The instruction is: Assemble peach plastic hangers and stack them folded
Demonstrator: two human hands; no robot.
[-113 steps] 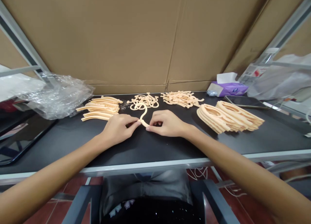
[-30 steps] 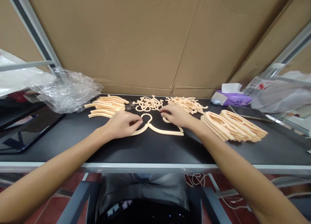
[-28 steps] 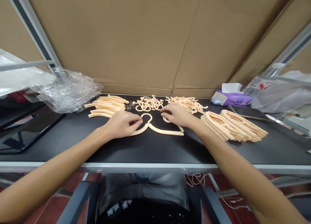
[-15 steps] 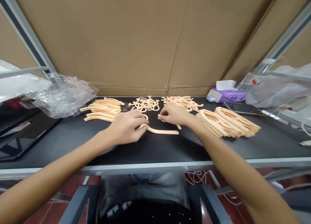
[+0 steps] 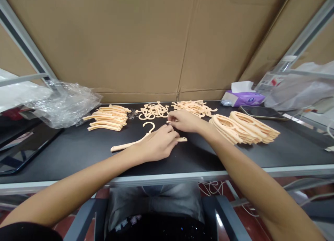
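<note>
On the black table in the middle lies a beige clothes hanger [image 5: 125, 146], its hook pointing away from me. My left hand [image 5: 162, 143] is over the hanger's right arm, whose tip shows past the knuckles. Its fingers are curled together close to my right fingertips, and what they grip is hidden. My right hand [image 5: 185, 121] pinches a small beige hanger piece [image 5: 170, 122], mostly covered by the fingers. Behind the hands are a pile of loose hooks [image 5: 153, 111] and a pile of short beige pieces [image 5: 194, 108].
Curved hanger arms [image 5: 108, 118] are stacked at left, beside crumpled clear plastic [image 5: 69, 103] and a dark glossy panel [image 5: 28, 147]. Stacked hangers [image 5: 244, 127], a purple tissue pack [image 5: 245, 98] and a phone [image 5: 262, 112] are at right. Cardboard [image 5: 125, 42] stands behind.
My left hand has moved right from the hanger's middle toward my right hand, uncovering the hook and left arm. My right hand has stayed nearly in place, still pinching.
</note>
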